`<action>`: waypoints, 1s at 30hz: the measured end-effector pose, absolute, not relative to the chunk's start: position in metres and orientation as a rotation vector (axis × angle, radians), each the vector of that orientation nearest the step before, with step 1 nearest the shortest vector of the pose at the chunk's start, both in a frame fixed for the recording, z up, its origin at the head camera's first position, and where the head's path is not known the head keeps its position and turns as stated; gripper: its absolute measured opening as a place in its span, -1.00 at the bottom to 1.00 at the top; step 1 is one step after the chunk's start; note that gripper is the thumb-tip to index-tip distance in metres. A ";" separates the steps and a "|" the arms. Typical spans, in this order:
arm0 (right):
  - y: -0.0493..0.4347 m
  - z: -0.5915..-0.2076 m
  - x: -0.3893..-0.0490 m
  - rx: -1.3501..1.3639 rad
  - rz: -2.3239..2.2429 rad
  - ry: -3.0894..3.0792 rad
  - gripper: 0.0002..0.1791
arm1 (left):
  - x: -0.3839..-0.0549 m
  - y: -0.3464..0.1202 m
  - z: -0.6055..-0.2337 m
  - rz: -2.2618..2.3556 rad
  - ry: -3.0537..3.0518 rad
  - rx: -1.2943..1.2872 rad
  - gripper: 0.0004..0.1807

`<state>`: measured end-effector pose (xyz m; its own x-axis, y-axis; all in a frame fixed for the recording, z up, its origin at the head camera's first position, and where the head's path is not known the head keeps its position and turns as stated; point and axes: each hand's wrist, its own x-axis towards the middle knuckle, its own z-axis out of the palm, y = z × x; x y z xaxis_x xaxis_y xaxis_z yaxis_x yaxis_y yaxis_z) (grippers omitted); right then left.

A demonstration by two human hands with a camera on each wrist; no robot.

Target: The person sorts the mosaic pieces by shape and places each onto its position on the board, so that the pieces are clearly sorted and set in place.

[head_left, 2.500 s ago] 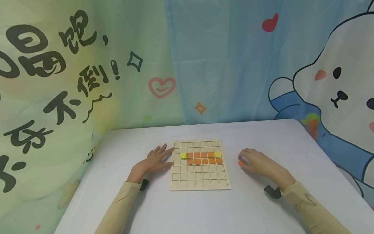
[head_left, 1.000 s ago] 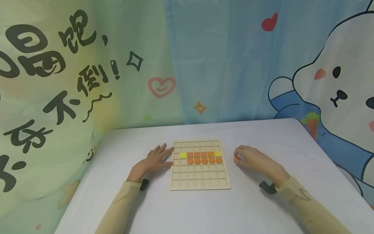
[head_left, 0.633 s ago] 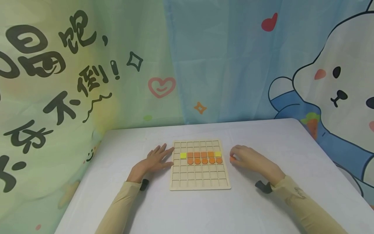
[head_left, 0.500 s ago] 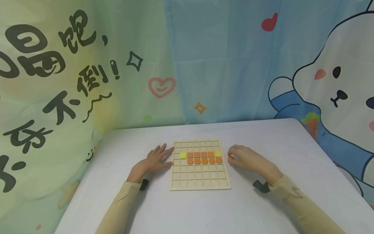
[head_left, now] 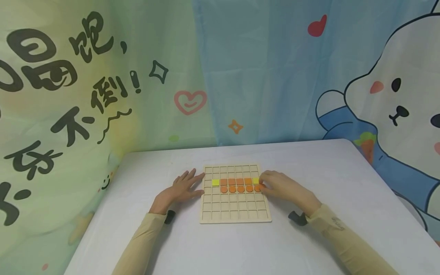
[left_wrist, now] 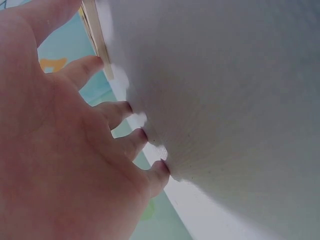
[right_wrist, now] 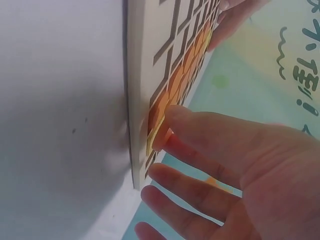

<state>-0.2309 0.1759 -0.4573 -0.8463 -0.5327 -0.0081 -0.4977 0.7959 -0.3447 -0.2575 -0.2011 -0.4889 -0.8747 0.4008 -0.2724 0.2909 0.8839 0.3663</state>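
Note:
A pale wooden grid board [head_left: 237, 216] lies on the white table. One row holds several orange squares [head_left: 232, 182] between a yellow square [head_left: 215, 182] at the left and another at the right. Several orange round discs [head_left: 232, 189] form the row just nearer. My left hand [head_left: 181, 188] rests spread on the table, thumb and index finger at the board's left edge. Over the right edge, my right hand [head_left: 283, 187] pinches an orange disc [right_wrist: 161, 136] between thumb and index finger, close to the right ends of both rows. The fingertips partly cover those end pieces.
The white-covered table [head_left: 213, 248] extends around the board on all sides. A printed curtain [head_left: 240, 76] hangs behind its far edge. Dark wrist-camera mounts, including one at the right wrist [head_left: 297, 218], sit under both wrists.
My right hand has moved left with the orange disc, from the table beside the board to above the board's right edge. The left hand and the placed pieces have stayed still.

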 end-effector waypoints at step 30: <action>0.132 -0.460 -0.232 -1.141 -0.462 2.880 -0.93 | -0.258 -0.201 -0.489 0.470 2.703 0.512 -0.20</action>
